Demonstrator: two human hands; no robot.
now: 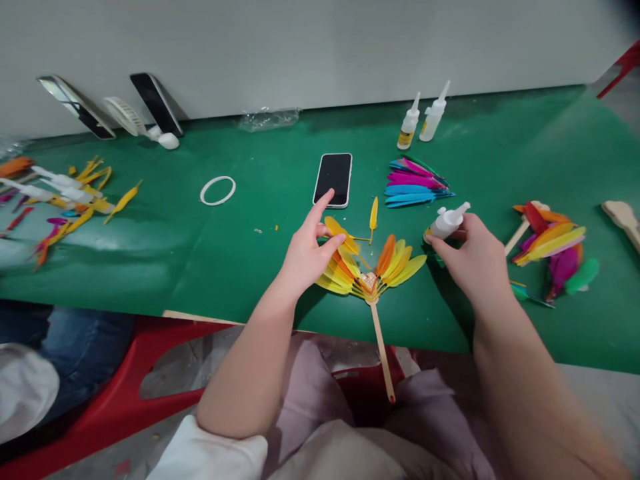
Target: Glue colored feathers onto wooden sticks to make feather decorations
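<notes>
My right hand [473, 260] grips a small white glue bottle [445, 223] with a pointed nozzle, tilted just above the table. Left of it lies a feather fan [370, 283], its yellow and orange feathers spread around a glittery heart-shaped centre. The fan's wooden stick [383, 350] juts past the table edge. My left hand [307, 253] hovers at the fan's left side, index finger stretched toward a phone [334, 179] and thumb apart. A yellow feather [341, 232] lies beneath the thumb, no clear grip on it. One loose yellow feather [374, 215] rests behind the fan.
Pink and blue feathers [415, 183] lie behind the bottle, with two glue bottles [409, 127] standing beyond. Mixed feathers [555, 247] and a wooden piece [623, 217] are at right. Leftward are a white ring [218, 191], a small fan [125, 117] and more feathers [83, 217].
</notes>
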